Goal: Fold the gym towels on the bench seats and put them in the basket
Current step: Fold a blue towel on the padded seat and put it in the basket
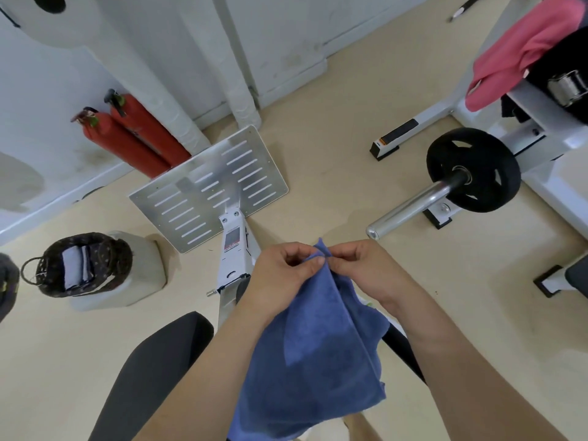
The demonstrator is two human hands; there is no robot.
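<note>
A blue towel (315, 354) hangs in front of me, held up by its top edge. My left hand (283, 275) and my right hand (359, 268) pinch that edge close together, fingertips almost touching. The towel drapes down over a black bench seat (159, 377). A dark woven basket (86, 265) stands on the floor at the left with folded white and dark towels inside. A pink towel (521, 52) lies over the black seat of a machine at the top right.
A perforated metal footplate (210, 186) on a white frame stands just ahead. A barbell sleeve with a black weight plate (474, 170) juts in from the right. Two red fire extinguishers (133, 135) lean on the wall. A beige block (140, 268) sits behind the basket.
</note>
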